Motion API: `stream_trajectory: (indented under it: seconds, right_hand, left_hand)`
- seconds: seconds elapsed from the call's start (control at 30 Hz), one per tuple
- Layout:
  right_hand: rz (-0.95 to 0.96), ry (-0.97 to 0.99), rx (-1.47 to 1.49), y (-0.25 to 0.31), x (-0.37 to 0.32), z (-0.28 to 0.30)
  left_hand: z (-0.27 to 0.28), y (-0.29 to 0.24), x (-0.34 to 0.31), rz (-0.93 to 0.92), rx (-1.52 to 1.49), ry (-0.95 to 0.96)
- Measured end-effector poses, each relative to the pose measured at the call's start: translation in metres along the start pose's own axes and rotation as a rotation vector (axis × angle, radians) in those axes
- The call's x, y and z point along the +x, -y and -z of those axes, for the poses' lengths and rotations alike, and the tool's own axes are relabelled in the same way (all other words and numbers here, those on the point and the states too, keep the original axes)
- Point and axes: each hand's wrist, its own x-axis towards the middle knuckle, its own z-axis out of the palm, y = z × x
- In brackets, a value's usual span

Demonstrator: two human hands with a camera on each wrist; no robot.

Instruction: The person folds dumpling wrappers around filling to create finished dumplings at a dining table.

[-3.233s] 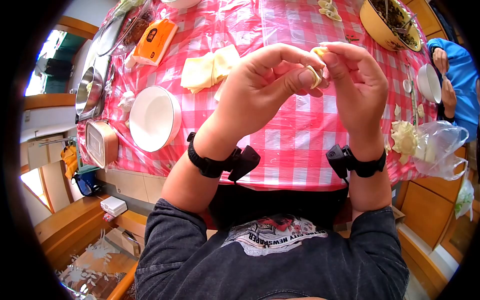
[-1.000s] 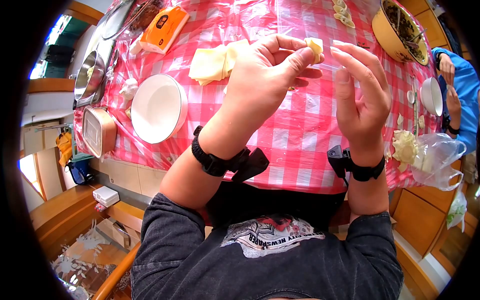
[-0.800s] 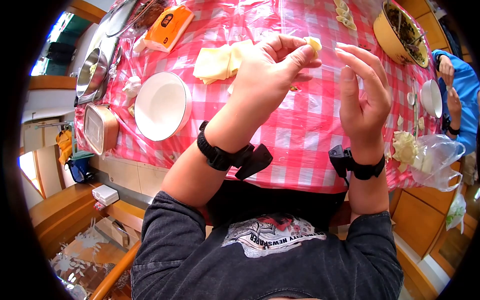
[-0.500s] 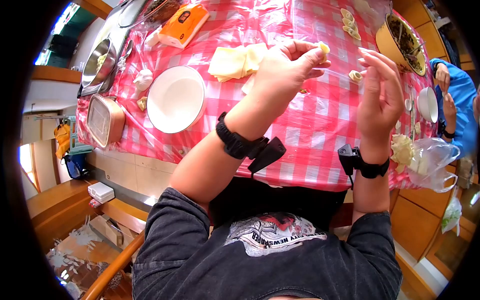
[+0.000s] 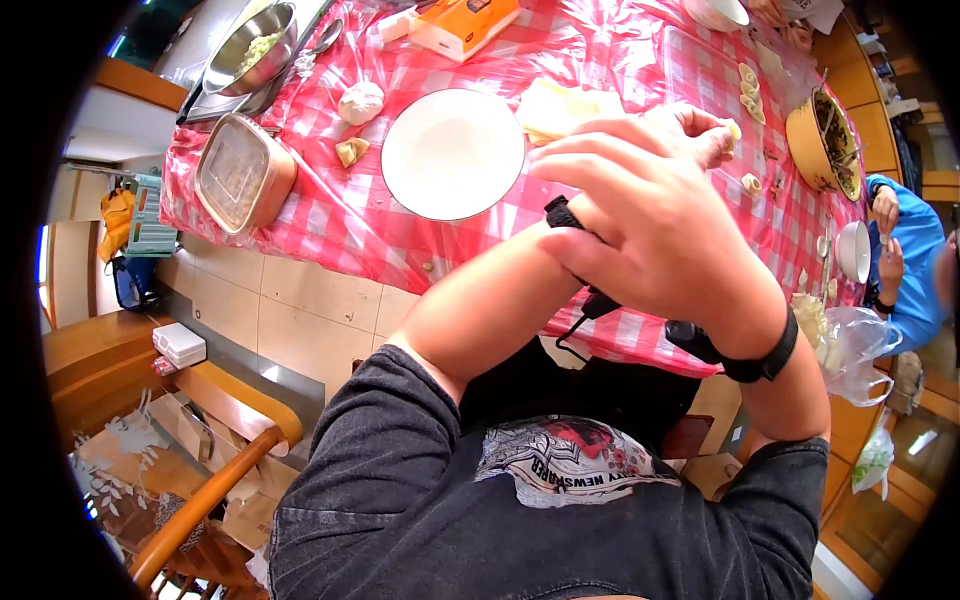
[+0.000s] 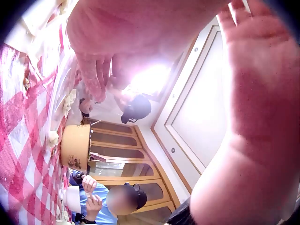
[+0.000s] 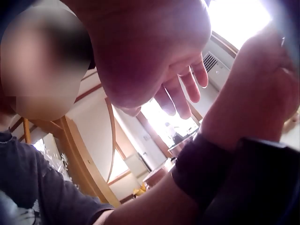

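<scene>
A small folded dumpling (image 5: pixel 735 131) sits between the thumb and fingers of the left hand (image 5: pixel 700 128), stretched over the table; its back is partly covered in the head view. Crossing above the left wrist is the right hand (image 5: pixel 665 225), fingers extended and nothing held. In the right wrist view, the right hand (image 7: pixel 154 51) hangs above the banded left forearm. Pale dough wrappers (image 5: pixel 560 108) lie just beyond the right fingers. A single shaped dumpling (image 5: pixel 751 183) rests on the cloth near the left hand, with several more dumplings (image 5: pixel 750 92) in a row farther back.
A white bowl (image 5: pixel 453 155), garlic bulb (image 5: pixel 361 102) and lidded container (image 5: pixel 240 175) stand at left. A yellow pot of filling (image 5: pixel 815 150) is at right, near another person in blue (image 5: pixel 915 260). Behind are an orange packet (image 5: pixel 465 25) and a steel bowl (image 5: pixel 255 50).
The left hand has reached rightward with the dumpling, while the right hand has swung left across the left wrist. The head view has shifted, bringing the table's left side closer.
</scene>
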Motion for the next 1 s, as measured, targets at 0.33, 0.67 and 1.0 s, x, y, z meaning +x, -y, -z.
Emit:
stream_trajectory:
  seconds: [0.33,0.67,1.0]
  right_hand:
    - [-0.114,0.454,-0.155,0.006,0.041,-0.054]
    - [-0.103,0.23,0.044,-0.003,0.031,-0.041]
    - [-0.289,-0.631,0.573,-0.054,-0.058,0.038]
  left_hand:
    - [-0.002,0.023,0.014,-0.04,-0.104,0.054]
    - [0.001,0.006,0.006,0.035,0.005,0.058]
    - [-0.003,0.016,0.002,-0.045,-0.219,0.088]
